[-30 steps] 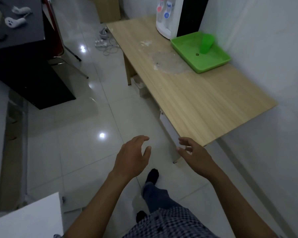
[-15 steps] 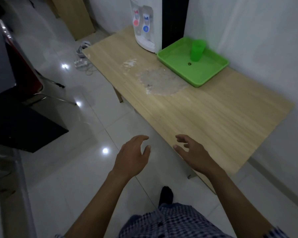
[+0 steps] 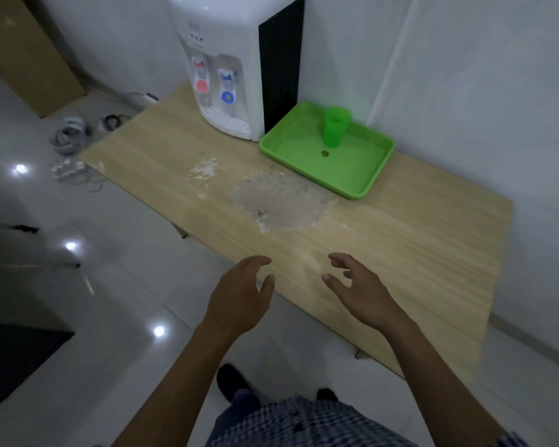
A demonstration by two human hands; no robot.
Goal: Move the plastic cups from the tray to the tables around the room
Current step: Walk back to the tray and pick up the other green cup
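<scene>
- Since the earlier frames the view has closed in on the tabletop (image 3: 400, 253): the tray and dispenser sit larger and nearer the middle, and both hands, which hung over the floor before, now reach over the near edge of the wood.
- The left hand (image 3: 239, 298) is empty, fingers loosely spread and curled, thumb apart; it hangs at the tabletop's near edge, partly over the floor (image 3: 110, 301).
- The right hand (image 3: 359, 291) is empty too, fingers wide and slightly bent, over the wood and not touching it as far as can be told.
- One green cup (image 3: 335, 126) stands upright in the green tray (image 3: 362, 185), toward the tray's far side near the wall (well apart from both hands).
- A small dark speck (image 3: 325, 153) lies on the tray floor just in front of the cup; what it is cannot be told.
- The tray rests on the far part of the tabletop, its left corner just beside the dispenser (image 3: 226, 66).
- The dispenser is white with a black side panel and has two taps, one with a red disc and one with a blue disc. There is a faint mark near its top and a row of small dots below it, but no writing is readable.
- A pale, rough patch (image 3: 281, 204) mars the wood between the tray and the hands, with a smaller whitish scuff to its left.
- Cables (image 3: 75, 137) lie coiled on the floor past the tabletop's far left corner.
- A checked garment (image 3: 304, 424) shows at the bottom of the view.
</scene>
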